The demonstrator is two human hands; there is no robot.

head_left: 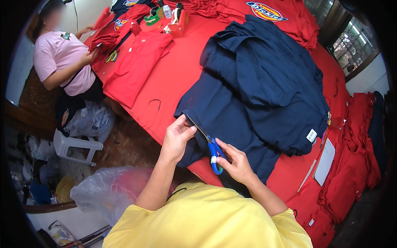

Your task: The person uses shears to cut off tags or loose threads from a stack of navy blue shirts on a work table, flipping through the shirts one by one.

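A large navy blue garment (264, 82) lies bunched over the red-covered table (155, 101) in front of me. My left hand (177, 138) pinches the garment's edge at its near left corner. In my right hand (236, 161) is a pair of scissors (215, 155) with blue handles. Their blades point up and left, along the cloth edge toward my left fingertips; whether they touch the cloth I cannot tell. A white barcode tag (311, 135) shows at the garment's right side.
A co-worker (64, 62) in a pink shirt handles red cloth at the far left. Folded red garments (138, 68), yellow-handled scissors (112, 56) and a red tape dispenser (178, 24) sit on the table. A white stool (76, 146) and a plastic bag (107, 188) stand left; red garments (349, 165) hang right.
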